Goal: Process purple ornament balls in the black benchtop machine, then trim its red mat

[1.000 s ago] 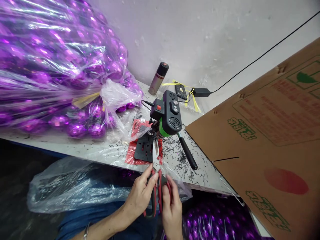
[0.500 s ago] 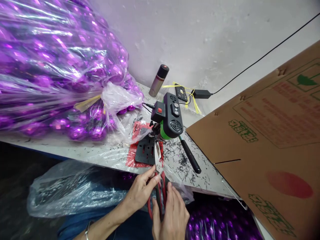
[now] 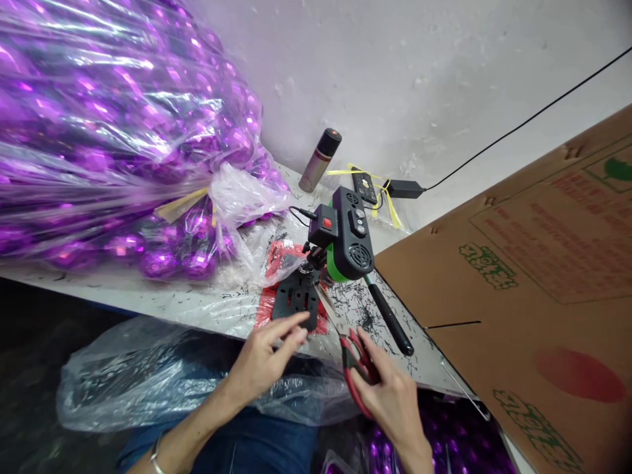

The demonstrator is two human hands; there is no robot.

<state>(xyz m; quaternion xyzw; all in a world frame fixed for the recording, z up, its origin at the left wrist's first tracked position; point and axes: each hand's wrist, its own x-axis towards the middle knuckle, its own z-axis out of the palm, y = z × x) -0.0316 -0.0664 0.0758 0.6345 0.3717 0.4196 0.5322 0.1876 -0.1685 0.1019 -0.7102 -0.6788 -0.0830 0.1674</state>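
My right hand (image 3: 392, 392) grips the red-and-black handles of a pair of scissors (image 3: 342, 327). Their blades point up and left, close together, toward the foot of a small black-and-green bench drill press (image 3: 353, 234). My left hand (image 3: 266, 349) hovers at the table's front edge with index finger and thumb stretched forward and a little apart, and no object shows in it. Its index fingertip is over the front of the machine's black slotted base plate (image 3: 291, 296), which lies on a red plastic sheet (image 3: 263, 313). A black lever handle (image 3: 390, 319) slants down at the machine's right.
Clear bags of shiny purple balls (image 3: 162, 131) fill the left. A cardboard box (image 3: 494, 270) stands at right. A spray can (image 3: 320, 160) and a power adapter (image 3: 405, 189) sit by the wall. Black clippings (image 3: 368, 316) litter the table. Clear plastic (image 3: 148, 375) drapes the front edge.
My left hand has let go of the scissors and moved slightly left. My right hand has carried them right, tilting them, with its fingers now in the handles. The view has shifted slightly.
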